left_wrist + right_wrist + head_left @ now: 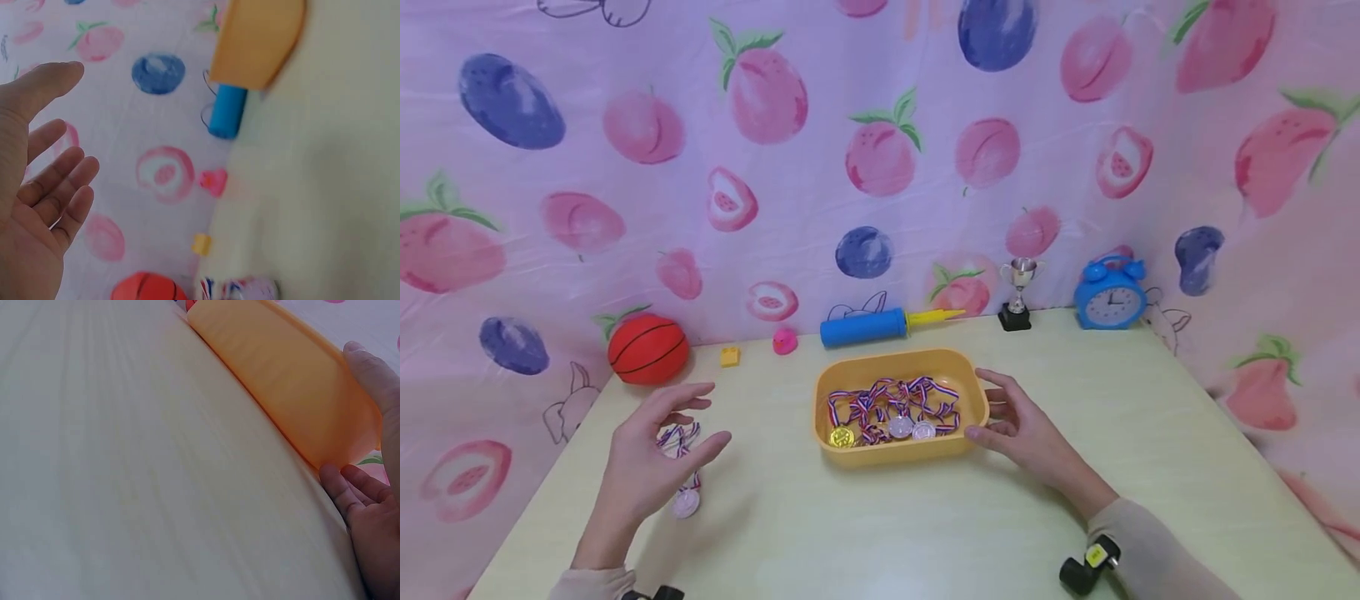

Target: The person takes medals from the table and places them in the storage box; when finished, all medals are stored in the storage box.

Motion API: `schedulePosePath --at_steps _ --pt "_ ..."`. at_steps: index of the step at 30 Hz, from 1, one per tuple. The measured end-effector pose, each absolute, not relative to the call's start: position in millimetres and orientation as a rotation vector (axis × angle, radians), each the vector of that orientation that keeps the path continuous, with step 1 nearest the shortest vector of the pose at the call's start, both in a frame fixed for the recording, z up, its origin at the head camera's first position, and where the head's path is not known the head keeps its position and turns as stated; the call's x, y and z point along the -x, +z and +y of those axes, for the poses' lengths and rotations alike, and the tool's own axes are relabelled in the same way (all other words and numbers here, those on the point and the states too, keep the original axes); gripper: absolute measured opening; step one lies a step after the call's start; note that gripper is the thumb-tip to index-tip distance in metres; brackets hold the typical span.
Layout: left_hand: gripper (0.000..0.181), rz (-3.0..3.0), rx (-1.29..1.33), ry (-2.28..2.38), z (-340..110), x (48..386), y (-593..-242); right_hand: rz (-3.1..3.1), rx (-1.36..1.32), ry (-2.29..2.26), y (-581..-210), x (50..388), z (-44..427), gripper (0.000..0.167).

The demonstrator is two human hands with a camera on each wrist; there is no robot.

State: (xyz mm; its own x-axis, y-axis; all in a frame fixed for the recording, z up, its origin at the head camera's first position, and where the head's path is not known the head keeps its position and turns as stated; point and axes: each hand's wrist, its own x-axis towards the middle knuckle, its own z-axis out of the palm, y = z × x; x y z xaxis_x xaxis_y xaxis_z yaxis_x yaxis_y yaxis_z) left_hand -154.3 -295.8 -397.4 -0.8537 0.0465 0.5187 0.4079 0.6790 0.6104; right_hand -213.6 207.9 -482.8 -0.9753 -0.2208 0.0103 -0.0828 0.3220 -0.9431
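Observation:
My left hand (643,454) hovers above the table with thumb and fingers spread, holding nothing. A silver medal (686,502) on a striped red, white and blue ribbon (691,481) lies below it, the ribbon partly hidden by the hand. My right hand (1018,429) is at the right end of a yellow-orange plastic basket (891,454), thumb by the front corner and loosely bent fingers along the end wall. In the right wrist view the thumb (369,365) meets the basket's rim and fingertips touch low on its wall. Inside lie tangled ribbons, a gold medal (842,437) and silver medals (900,427).
Along the back stand a red basketball (649,349), yellow block (730,357), pink duck (785,341), blue hand pump (865,328), small trophy (1017,292) and blue alarm clock (1110,293). A fruit-print curtain (805,208) hangs behind the pale table (850,533).

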Motion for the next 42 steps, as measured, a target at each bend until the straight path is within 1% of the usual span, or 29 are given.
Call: schedulePosePath --at_steps 4,8,12,15,19,25,34,42 --pt "0.070 -2.471 0.268 -1.006 -313 141 -413 2.457 0.275 -1.734 -484 214 206 0.089" --pt "0.068 -2.483 0.253 -0.986 -326 133 -427 2.453 0.273 -1.737 -486 214 205 0.090" --pt "0.064 -2.481 0.235 -0.994 -333 127 -440 2.456 0.272 -1.736 -486 214 205 0.090" --pt "0.065 -2.492 0.226 -0.997 -336 125 -447 2.458 0.274 -1.736 -486 213 206 0.090" --pt "0.067 -2.506 0.250 -0.987 -340 125 -454 2.460 0.273 -1.736 -486 214 207 0.091" --pt "0.062 -2.557 0.276 -0.901 -348 125 -463 2.468 0.275 -1.730 -486 214 208 0.090" --pt "0.063 -2.803 0.205 -0.763 -356 124 -465 2.471 0.282 -1.728 -485 214 209 0.091" --pt "0.050 -2.837 0.258 -0.710 -361 120 -471 2.469 0.281 -1.727 -484 214 208 0.091"
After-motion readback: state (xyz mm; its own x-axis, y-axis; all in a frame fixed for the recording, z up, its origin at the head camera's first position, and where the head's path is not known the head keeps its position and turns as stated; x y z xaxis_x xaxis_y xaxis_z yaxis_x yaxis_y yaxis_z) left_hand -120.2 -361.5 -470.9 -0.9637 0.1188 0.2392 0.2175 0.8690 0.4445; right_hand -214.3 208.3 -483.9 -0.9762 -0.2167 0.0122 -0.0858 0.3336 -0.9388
